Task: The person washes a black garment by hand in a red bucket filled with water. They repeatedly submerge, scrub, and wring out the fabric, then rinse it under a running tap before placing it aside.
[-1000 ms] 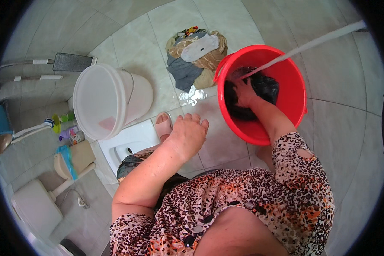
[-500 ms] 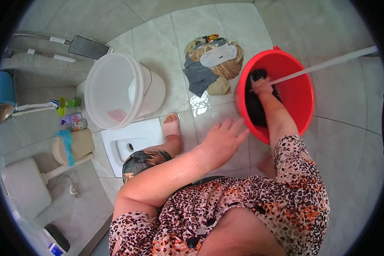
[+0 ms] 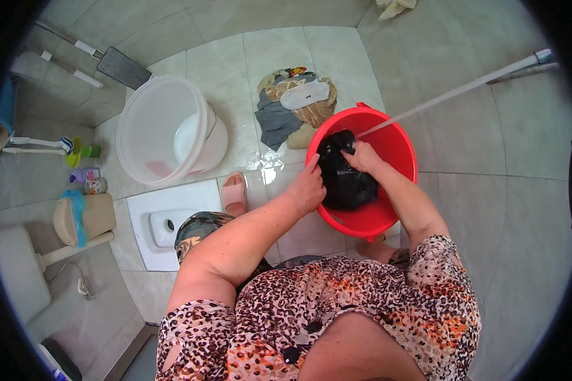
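Observation:
Inside the red bucket (image 3: 397, 136) lies a soaked black garment (image 3: 346, 184), bunched against the left wall. My right hand (image 3: 363, 157) reaches in over the bucket and pinches the upper part of the garment. A long pale line, a hose or a water jet (image 3: 451, 95), slants from the upper right and ends beside that hand; which it is I cannot tell. My left hand (image 3: 307, 188) is at the bucket's left rim, its fingers bent over the edge close to the garment. Some of its fingertips are hidden.
A pile of wet clothes (image 3: 286, 120) with a white sock (image 3: 305, 94) on top lies beyond the bucket. At left stand a large white bucket (image 3: 200, 120) and a squat toilet (image 3: 171, 247) set in the floor. Brushes (image 3: 41, 145) and bottles line the left wall.
The view has shifted, so the bucket appears further left. My left hand has come to the bucket's rim. My right hand has raised part of the black garment, which now shows more fully.

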Demonstrator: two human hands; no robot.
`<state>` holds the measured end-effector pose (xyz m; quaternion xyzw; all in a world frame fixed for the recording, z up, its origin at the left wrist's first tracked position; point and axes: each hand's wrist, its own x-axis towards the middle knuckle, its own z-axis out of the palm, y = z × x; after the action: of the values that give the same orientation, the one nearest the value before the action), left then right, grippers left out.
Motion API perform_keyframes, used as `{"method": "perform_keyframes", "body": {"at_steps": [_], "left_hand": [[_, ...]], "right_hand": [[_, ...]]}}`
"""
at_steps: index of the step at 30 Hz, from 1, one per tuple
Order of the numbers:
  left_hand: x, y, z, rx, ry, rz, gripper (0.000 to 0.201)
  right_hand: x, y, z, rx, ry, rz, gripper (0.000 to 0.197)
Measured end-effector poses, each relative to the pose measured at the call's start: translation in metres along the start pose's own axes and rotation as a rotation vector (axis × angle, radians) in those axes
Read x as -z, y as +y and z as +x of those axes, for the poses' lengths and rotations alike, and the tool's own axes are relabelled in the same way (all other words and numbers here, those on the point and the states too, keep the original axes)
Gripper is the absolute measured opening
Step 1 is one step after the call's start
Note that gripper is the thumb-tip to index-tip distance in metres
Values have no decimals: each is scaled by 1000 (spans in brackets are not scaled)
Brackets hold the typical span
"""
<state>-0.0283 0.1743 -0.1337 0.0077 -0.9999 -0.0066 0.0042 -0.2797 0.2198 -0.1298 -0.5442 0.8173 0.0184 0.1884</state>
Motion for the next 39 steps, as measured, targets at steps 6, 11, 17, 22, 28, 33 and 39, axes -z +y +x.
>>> {"method": "perform_keyframes", "body": {"at_steps": [6, 11, 17, 22, 28, 33, 39], "left_hand": [[-1, 5, 15, -26, -87, -72, 24], [-36, 8, 24, 8, -54, -93, 24], [16, 1, 24, -44, -390, -106, 51], [5, 5, 16, -17, -232, -119, 44], [27, 6, 7, -96, -277, -143, 37], [28, 7, 3, -93, -228, -173, 36], [24, 3, 11, -126, -287, -170, 36]], "right_hand": [[46, -40, -54, 217, 95, 43, 31], [64, -54, -88, 517, 104, 98, 33], [-13, 2, -80, 286, -273, 415, 65], [-79, 2, -68, 336, -359, -280, 80], [-115, -11, -30, 132, -479, -608, 47], [-132, 1, -24, 130, -418, -659, 47], [-80, -32, -2, 38, -578, -457, 35]]}}
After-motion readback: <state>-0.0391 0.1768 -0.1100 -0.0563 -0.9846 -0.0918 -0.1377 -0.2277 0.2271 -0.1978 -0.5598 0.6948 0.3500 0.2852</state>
